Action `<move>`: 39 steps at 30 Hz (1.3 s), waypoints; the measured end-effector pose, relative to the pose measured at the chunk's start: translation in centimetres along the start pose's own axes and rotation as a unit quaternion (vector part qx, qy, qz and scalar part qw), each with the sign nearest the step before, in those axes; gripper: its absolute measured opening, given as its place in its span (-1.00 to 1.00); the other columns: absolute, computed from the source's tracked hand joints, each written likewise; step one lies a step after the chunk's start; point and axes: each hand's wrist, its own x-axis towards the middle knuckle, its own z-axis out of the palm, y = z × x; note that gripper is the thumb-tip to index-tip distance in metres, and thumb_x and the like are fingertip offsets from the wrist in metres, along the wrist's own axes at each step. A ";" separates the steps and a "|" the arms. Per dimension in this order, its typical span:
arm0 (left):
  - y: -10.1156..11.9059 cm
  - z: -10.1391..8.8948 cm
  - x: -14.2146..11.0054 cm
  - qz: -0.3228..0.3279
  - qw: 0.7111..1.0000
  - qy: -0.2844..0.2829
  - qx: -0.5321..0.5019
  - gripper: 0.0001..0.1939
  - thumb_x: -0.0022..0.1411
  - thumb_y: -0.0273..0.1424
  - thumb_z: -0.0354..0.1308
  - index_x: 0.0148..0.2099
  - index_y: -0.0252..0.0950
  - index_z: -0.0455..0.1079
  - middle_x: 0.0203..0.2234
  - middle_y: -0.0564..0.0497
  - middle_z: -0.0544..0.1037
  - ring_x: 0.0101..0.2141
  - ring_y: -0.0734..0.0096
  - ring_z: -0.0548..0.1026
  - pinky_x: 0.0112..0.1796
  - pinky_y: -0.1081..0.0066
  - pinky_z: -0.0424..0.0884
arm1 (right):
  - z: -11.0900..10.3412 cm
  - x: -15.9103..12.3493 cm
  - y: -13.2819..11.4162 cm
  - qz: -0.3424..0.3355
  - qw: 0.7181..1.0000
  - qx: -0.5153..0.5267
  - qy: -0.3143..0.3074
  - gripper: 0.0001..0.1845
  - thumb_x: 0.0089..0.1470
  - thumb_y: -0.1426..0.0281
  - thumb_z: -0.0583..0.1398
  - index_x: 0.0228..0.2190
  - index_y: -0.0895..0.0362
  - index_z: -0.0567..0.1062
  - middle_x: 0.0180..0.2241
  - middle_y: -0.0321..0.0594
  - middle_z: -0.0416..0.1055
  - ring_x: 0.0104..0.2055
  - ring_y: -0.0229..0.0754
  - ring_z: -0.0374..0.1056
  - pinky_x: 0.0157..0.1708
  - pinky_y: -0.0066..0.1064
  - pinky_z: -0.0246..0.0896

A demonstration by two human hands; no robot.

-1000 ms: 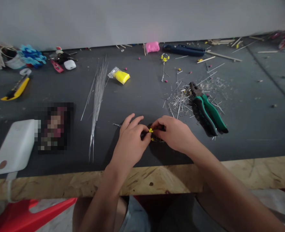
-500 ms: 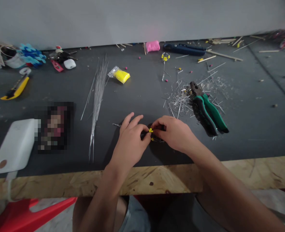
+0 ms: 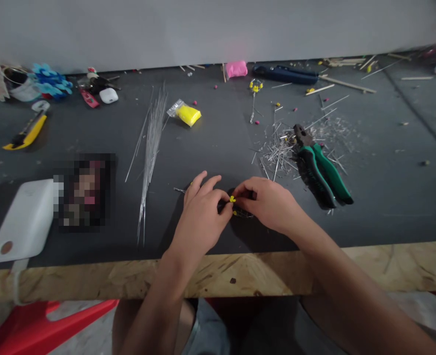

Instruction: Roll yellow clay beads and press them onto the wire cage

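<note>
Grey tabletop: left hand and right hand pinch yellow beadwork; twisted wire runs leftward.

On the tabletop, the left hand and right hand sit side by side near the front edge, with a small flower between their fingertips; left of them lies the bundle of wires, and farther left a masked object, with the power bank just left of it; behind those two lies a cutter; a packet lies just right of the bundle's far part; the pliers lie right of the right hand, their head beside the wire clippings; behind the clippings, leftward, lies a wire sprig; a handled tool lies beyond, near the wall.
</note>
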 end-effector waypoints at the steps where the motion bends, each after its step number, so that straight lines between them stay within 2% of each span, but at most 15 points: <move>1: 0.0 0.0 0.0 0.000 1.000 0.000 0.000 -0.86 0.24 -0.42 0.10 -0.29 -0.28 0.48 0.14 -0.10 0.41 0.27 0.05 0.09 0.20 0.02 0.14 | 0.0 0.0 0.0 0.001 1.000 -0.001 0.000 -0.83 0.02 0.42 0.18 -0.35 -0.01 0.57 -0.29 -0.32 0.52 -0.32 -0.19 0.36 -0.39 -0.39 0.08; 8: 0.1 -0.3 -0.1 -0.001 1.000 -0.006 -0.007 -0.86 0.25 -0.39 0.09 -0.24 -0.26 0.48 0.15 -0.07 0.40 0.27 0.06 0.09 0.20 0.00 0.12 | 0.1 0.0 0.4 -0.010 1.000 0.028 -0.004 -0.81 0.01 0.45 0.18 -0.33 0.01 0.57 -0.26 -0.31 0.52 -0.29 -0.19 0.36 -0.36 -0.38 0.13; 11: -0.2 -1.2 -0.1 -0.014 1.000 0.006 -0.007 -0.87 0.25 -0.39 0.09 -0.22 -0.25 0.46 0.08 -0.08 0.46 0.23 0.09 0.19 0.19 0.02 0.14 | 0.1 -0.1 0.8 -0.020 0.997 0.076 -0.007 -0.82 0.02 0.45 0.18 -0.31 0.05 0.56 -0.29 -0.27 0.52 -0.31 -0.20 0.37 -0.35 -0.39 0.17; 15: -2.1 -3.3 0.1 -0.037 0.999 0.014 0.027 -0.84 0.20 -0.45 0.10 -0.16 -0.19 0.43 -0.02 -0.03 0.53 0.07 0.17 0.40 0.19 0.03 0.11 | -0.4 -0.4 1.1 -0.011 0.991 0.136 -0.011 -0.83 0.05 0.38 0.18 -0.30 0.08 0.55 -0.42 -0.29 0.47 -0.42 -0.24 0.33 -0.43 -0.43 0.16; 19: -4.3 -5.2 -0.2 -0.071 0.996 -0.031 0.054 -0.75 0.16 -0.42 0.12 -0.08 -0.22 0.42 0.02 -0.08 0.50 0.06 0.09 0.42 0.13 0.01 0.19 | -1.1 -0.9 1.5 0.009 0.986 0.166 -0.009 -0.81 0.07 0.31 0.17 -0.29 0.09 0.53 -0.48 -0.33 0.41 -0.48 -0.27 0.28 -0.48 -0.44 0.14; 22: -4.9 -5.4 -0.5 -0.066 0.996 -0.053 0.037 -0.71 0.17 -0.41 0.10 -0.03 -0.24 0.41 0.03 -0.09 0.49 0.06 0.11 0.40 0.11 0.08 0.24 | -1.9 -1.5 2.0 0.027 0.982 0.186 -0.016 -0.80 0.07 0.28 0.18 -0.27 0.09 0.51 -0.50 -0.34 0.38 -0.47 -0.27 0.29 -0.47 -0.43 0.19; 26: -5.0 -4.9 -0.6 -0.060 0.998 -0.015 0.012 -0.66 0.22 -0.45 0.01 0.04 -0.25 0.36 0.05 -0.08 0.45 0.08 0.20 0.38 0.12 0.16 0.25 | -2.9 -2.9 2.9 0.083 0.964 0.250 -0.024 -0.74 0.09 0.30 0.17 -0.16 0.09 0.39 -0.38 -0.30 0.39 -0.51 -0.29 0.35 -0.54 -0.44 0.30; 28: -5.2 -4.7 -0.5 -0.074 0.997 0.011 0.007 -0.65 0.23 -0.45 0.01 0.07 -0.27 0.34 0.03 -0.10 0.46 0.06 0.21 0.39 0.10 0.19 0.27 | -3.1 -3.6 3.2 0.101 0.953 0.284 -0.027 -0.69 0.08 0.31 0.16 -0.10 0.07 0.33 -0.29 -0.24 0.36 -0.43 -0.21 0.44 -0.61 -0.45 0.34; 31: -5.7 -4.8 -0.3 -0.102 0.995 0.003 0.003 -0.65 0.23 -0.42 0.04 0.07 -0.27 0.33 -0.02 -0.10 0.50 0.02 0.19 0.43 0.07 0.17 0.30 | -2.9 -4.1 3.3 0.106 0.940 0.321 -0.052 -0.60 0.05 0.34 0.18 -0.05 0.03 0.26 -0.19 -0.17 0.30 -0.26 -0.09 0.48 -0.63 -0.43 0.41; 35: -6.2 -4.9 -0.4 -0.116 0.993 -0.017 -0.002 -0.69 0.23 -0.39 0.04 0.03 -0.24 0.36 -0.14 -0.07 0.55 -0.08 0.21 0.49 -0.03 0.20 0.37 | -2.0 -3.8 3.0 0.107 0.923 0.362 -0.073 -0.58 0.05 0.37 0.18 -0.04 -0.01 0.21 -0.11 -0.16 0.24 -0.24 -0.09 0.48 -0.57 -0.38 0.46; 39: -6.4 -5.1 -0.9 -0.116 0.993 -0.029 0.011 -0.81 0.22 -0.37 0.05 -0.13 -0.22 0.41 -0.24 -0.05 0.57 -0.18 0.22 0.51 -0.11 0.22 0.39 | -1.8 -3.4 2.6 0.085 0.897 0.432 -0.047 -0.59 0.03 0.41 0.17 -0.07 -0.03 0.22 -0.04 -0.16 0.24 -0.19 -0.12 0.47 -0.37 -0.28 0.50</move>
